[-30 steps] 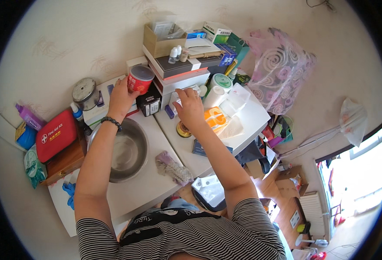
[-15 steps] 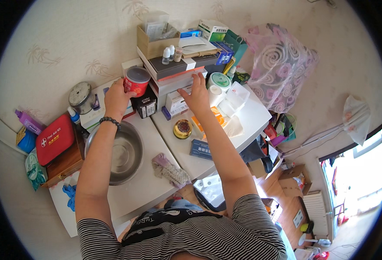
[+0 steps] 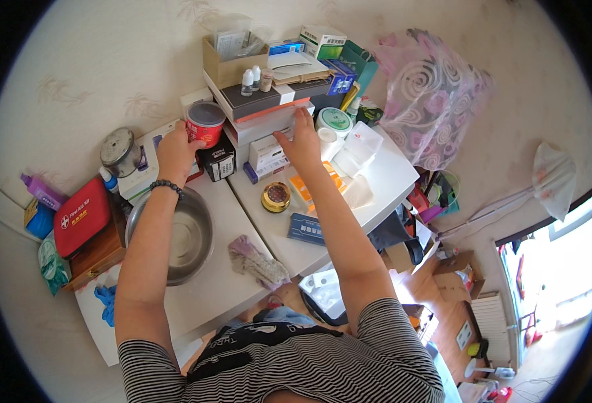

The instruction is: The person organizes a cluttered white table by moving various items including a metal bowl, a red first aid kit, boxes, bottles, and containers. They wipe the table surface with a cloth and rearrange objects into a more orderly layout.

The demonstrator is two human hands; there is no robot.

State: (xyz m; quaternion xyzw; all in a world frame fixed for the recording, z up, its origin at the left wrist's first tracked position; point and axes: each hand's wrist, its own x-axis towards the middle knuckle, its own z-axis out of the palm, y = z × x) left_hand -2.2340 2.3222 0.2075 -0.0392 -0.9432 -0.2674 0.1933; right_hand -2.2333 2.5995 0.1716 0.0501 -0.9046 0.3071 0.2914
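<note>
Because the view has shifted slightly since a second ago, most things on the white counter (image 3: 234,213) appear a little farther left. One stack of flat boxes (image 3: 263,126) stands by the wall, with one steel basin (image 3: 190,232) nearer the person and one red case (image 3: 82,218) at the far left. The right hand (image 3: 300,144), earlier lower, beside one small white box (image 3: 267,153), is now up at the stack's end, thumb and fingers spread wide; whether it touches, I cannot tell. The left hand (image 3: 177,153) remains curled around one red can (image 3: 204,134) with a grey lid, located at the top of one black box (image 3: 217,161). One gold jar (image 3: 276,197), partly hidden earlier by the right forearm (image 3: 336,221), shows whole. Atop the stack stand two white-capped bottles (image 3: 247,83) and one tan vial (image 3: 266,80).
</note>
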